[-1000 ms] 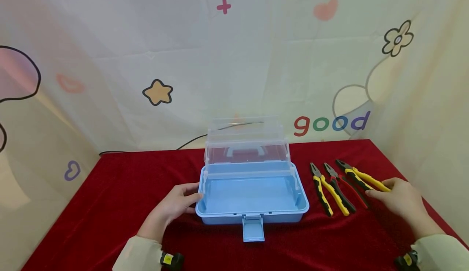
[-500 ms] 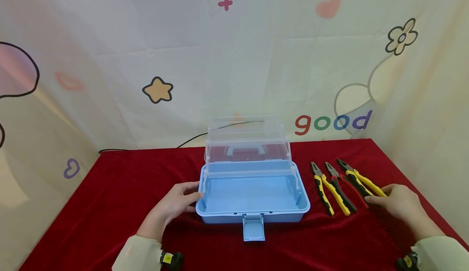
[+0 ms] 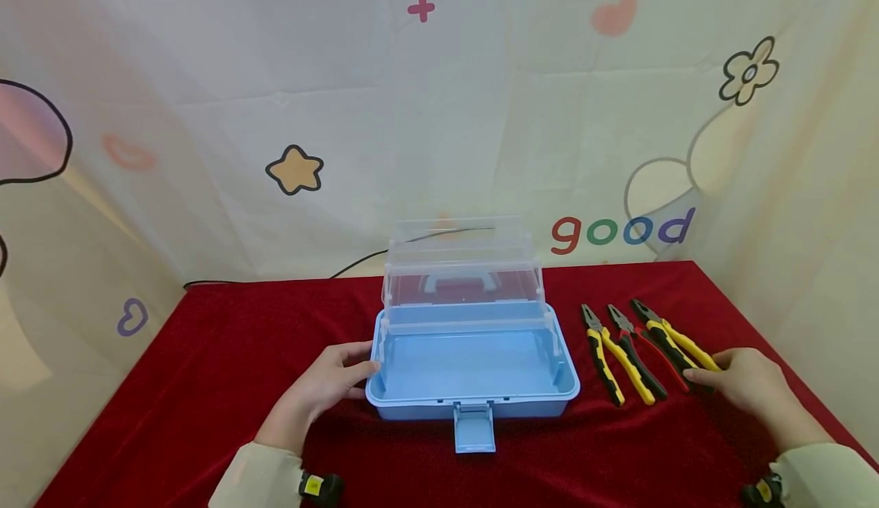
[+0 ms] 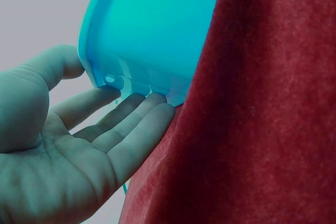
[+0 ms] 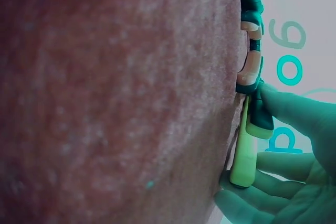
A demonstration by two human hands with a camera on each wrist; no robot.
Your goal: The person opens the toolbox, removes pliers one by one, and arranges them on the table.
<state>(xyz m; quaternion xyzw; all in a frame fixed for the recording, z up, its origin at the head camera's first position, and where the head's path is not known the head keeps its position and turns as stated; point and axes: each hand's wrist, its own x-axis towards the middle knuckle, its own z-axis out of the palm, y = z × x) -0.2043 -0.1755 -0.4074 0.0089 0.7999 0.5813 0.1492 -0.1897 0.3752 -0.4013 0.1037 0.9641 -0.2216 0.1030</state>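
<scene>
A light blue toolbox (image 3: 474,367) stands on the red cloth with its clear lid (image 3: 463,271) raised at the back. My left hand (image 3: 330,378) holds its left end, thumb at the rim and fingers against the outer wall (image 4: 131,80). To the right, my right hand (image 3: 748,378) grips the handles of the rightmost pliers (image 3: 662,329), which have yellow and black grips. In the right wrist view, the thumb presses one handle and the fingers lie at the other handle (image 5: 244,156). The pliers still lie on the cloth.
Left of the gripped pliers lie red-and-black pliers (image 3: 639,340) and another yellow-and-black pair (image 3: 604,348). A blue latch (image 3: 474,428) hangs from the toolbox's front. Behind the red cloth (image 3: 275,325) hangs a printed curtain (image 3: 343,111), with a dark cable (image 3: 360,262) along its foot.
My right hand has shifted slightly left and toward me. The handles of the rightmost pliers have come closer together. My left hand and the toolbox stay in place.
</scene>
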